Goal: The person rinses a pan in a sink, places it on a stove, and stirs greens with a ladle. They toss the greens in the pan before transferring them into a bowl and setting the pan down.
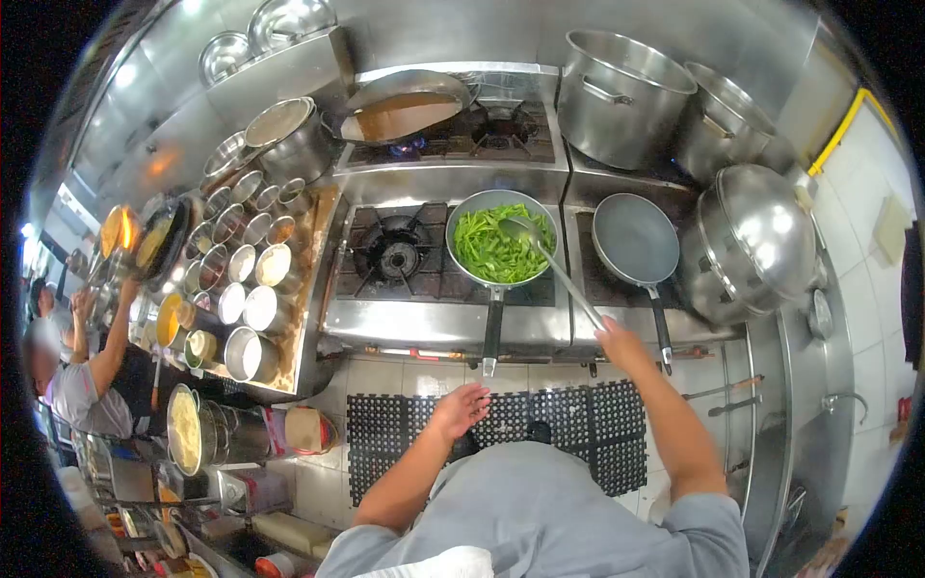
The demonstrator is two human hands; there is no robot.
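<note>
- Steel stove (pixel 438 326) fills the middle, its front edge shining.
- Behind the stove: a stainless wall (pixel 434 29) — glare on it — with a shelf (pixel 279 72) towards the left.
- In front of the stove: pale tiled floor (pixel 385 378), black perforated mat (pixel 578 412).
- Right of the stove: white tiled wall (pixel 872 308) and a yellow pipe (pixel 846 125).

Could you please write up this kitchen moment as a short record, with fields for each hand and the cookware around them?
right hand: grip shut on the long handle of the ladle
ladle bowl: resting in the green vegetables
pan: on a front burner, handle toward the person
left hand: open, holding nothing, below the pan's handle
right of it: empty pan
behind: wok with brown liquid; stock pots
left side: seasoning tubs; a co-worker
</note>
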